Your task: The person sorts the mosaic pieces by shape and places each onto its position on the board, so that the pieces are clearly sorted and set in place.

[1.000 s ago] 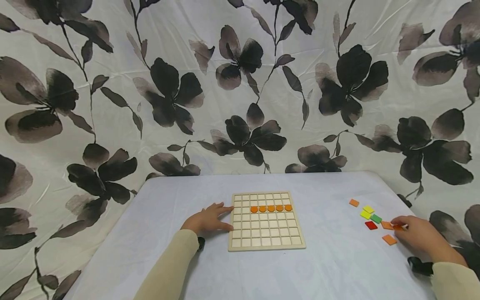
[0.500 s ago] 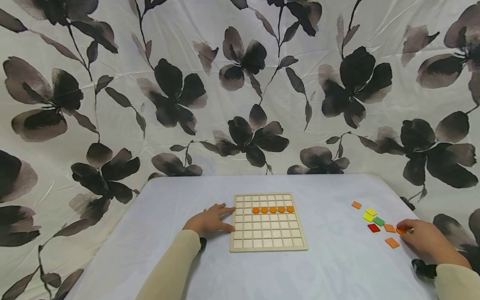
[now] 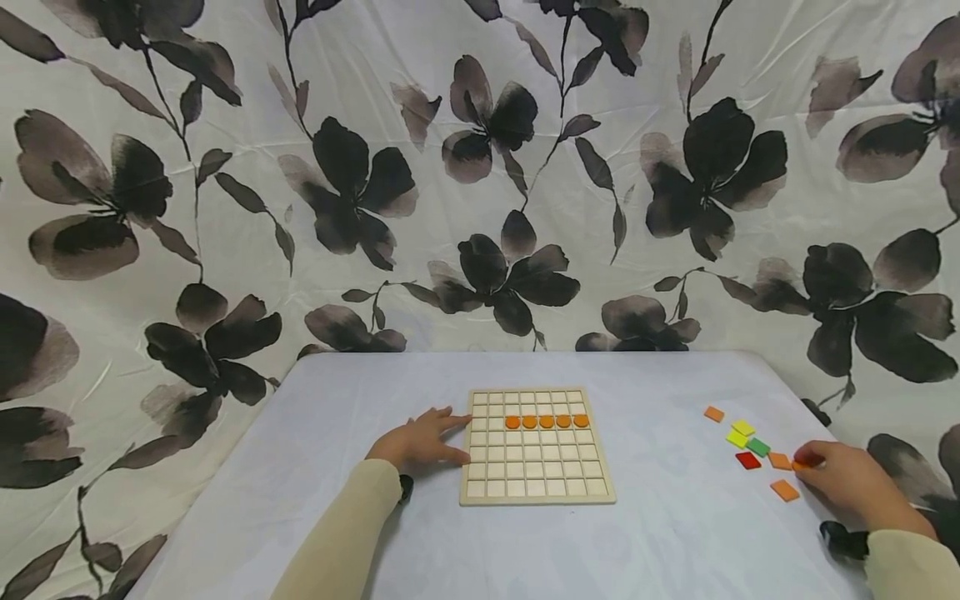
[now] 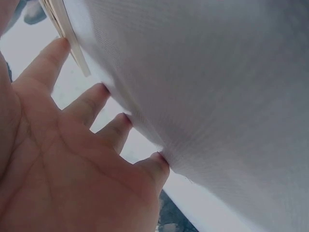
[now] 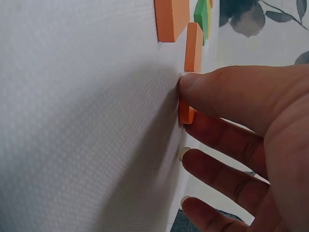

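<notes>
My left hand [image 3: 422,440] rests at the left edge of a pale wooden grid board [image 3: 537,503], its fingers spread. In the left wrist view the index fingertip [image 4: 63,43] touches the board's side, and the other fingertips are down on the cloth. Five flat orange discs [image 3: 547,422] sit side by side in one row of the board. Over at the right, my right hand [image 3: 851,483] pinches another orange disc [image 5: 185,112] between thumb and index finger, low at the white cloth. The thumb and fingers hide part of this disc.
Several small square tiles lie loose beside the right hand: orange tiles [image 3: 784,490], yellow tiles [image 3: 737,437], a green tile [image 3: 758,447] and a red tile [image 3: 747,461]. A white cloth [image 3: 360,375] covers the table, with a flowered curtain [image 3: 420,192] behind it.
The right thumb and index finger have closed in over the orange disc, which shows less now. The left hand stays at the board; the whole head view has shifted slightly.
</notes>
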Action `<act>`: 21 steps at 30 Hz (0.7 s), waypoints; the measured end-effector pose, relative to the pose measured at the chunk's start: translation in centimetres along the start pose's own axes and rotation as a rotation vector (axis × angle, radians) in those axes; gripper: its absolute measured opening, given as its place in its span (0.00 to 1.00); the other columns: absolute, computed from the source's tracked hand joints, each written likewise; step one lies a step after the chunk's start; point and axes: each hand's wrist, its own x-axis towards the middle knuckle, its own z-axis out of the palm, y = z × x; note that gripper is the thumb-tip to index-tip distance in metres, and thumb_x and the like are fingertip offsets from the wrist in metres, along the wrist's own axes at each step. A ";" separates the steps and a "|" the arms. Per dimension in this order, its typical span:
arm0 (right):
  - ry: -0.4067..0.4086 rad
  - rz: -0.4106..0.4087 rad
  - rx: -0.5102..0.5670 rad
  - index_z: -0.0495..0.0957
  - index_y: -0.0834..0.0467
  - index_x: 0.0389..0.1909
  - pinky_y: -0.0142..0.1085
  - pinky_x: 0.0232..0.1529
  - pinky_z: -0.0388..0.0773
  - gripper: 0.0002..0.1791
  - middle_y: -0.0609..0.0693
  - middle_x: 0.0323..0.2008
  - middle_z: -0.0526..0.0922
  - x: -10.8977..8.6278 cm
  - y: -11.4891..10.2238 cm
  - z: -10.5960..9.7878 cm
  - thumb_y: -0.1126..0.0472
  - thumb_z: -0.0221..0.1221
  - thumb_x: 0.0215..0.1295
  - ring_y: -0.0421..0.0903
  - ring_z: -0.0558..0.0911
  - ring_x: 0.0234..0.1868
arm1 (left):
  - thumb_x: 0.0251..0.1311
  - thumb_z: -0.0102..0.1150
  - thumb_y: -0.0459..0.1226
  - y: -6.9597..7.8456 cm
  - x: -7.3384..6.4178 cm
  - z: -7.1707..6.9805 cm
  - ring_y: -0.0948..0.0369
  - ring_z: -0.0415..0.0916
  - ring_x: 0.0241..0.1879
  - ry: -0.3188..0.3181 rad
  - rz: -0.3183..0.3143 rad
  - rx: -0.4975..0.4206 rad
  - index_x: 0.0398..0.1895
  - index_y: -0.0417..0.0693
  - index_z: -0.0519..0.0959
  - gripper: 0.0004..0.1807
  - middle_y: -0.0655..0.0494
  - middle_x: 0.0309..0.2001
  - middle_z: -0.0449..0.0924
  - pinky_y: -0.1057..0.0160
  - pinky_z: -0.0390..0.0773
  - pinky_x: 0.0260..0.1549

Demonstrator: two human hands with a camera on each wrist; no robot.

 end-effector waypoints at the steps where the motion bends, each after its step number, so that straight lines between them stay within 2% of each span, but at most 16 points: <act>1: -0.001 0.001 0.000 0.75 0.72 0.48 0.61 0.45 0.74 0.21 0.70 0.42 0.78 -0.1 -0.1 0.0 0.60 0.64 0.60 0.62 0.76 0.41 | 0.50 0.65 0.63 0.0 0.0 0.0 0.43 0.45 0.76 0.000 0.000 0.001 0.72 0.65 0.63 0.45 0.47 0.76 0.54 0.32 0.46 0.69; 12: 0.047 -0.015 -0.017 0.76 0.71 0.47 0.59 0.43 0.75 0.20 0.68 0.40 0.79 -0.1 -0.5 0.1 0.61 0.64 0.60 0.59 0.77 0.38 | 0.50 0.65 0.62 0.3 -0.5 -0.1 0.43 0.46 0.76 0.009 0.004 0.000 0.72 0.64 0.63 0.44 0.47 0.76 0.54 0.32 0.47 0.69; 21: 0.058 -0.060 -0.005 0.77 0.68 0.49 0.53 0.38 0.77 0.22 0.68 0.45 0.79 -0.2 -1.6 -0.5 0.56 0.63 0.61 0.57 0.76 0.39 | 0.50 0.64 0.62 0.0 -0.2 0.0 0.43 0.46 0.76 0.013 0.012 0.012 0.72 0.65 0.63 0.45 0.46 0.76 0.54 0.32 0.47 0.69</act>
